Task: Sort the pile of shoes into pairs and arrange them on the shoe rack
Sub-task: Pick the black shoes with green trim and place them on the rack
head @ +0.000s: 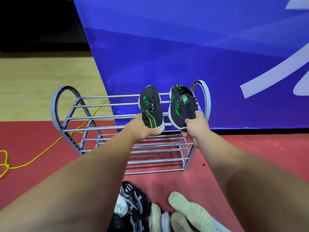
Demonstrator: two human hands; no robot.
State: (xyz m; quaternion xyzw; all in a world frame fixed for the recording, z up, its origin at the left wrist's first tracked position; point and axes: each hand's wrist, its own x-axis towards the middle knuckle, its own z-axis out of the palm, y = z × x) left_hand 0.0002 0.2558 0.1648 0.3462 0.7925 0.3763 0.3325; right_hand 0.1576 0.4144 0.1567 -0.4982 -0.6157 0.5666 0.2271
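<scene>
Forearms fill the lower frame, rising from both bottom corners toward the middle, and each ends in a grip on one shoe. The left grip (142, 129) curls round the heel end of a black-and-green sneaker (151, 108), thumb on the upper and fingers under the pale sole. The right grip (195, 129) pinches the heel of the matching sneaker (180, 104) just to the right, thumb along the heel edge. Both shoes point toe-first toward the top of the frame, apart from each other, over the right half of the top tier of the shoe rack (100, 118). Whether their soles touch the bars I cannot tell.

The bars are thin and round with open gaps, so each sole probably needs to lie flat across at least two of them. A shoe resting on one bar would likely tip. The matching sneaker is rolled to one side, and it looks worth levelling before release. Setting the pair close together, toes the same way and toward the right-hand arch, would leave the left stretch of the tier free for other pairs.

At lower centre, the pile of shoes (138, 208) lies on the red floor (50, 164) in front of the rack. A yellow cable (41, 154) trails at the left, and a blue banner (184, 47) stands behind.
</scene>
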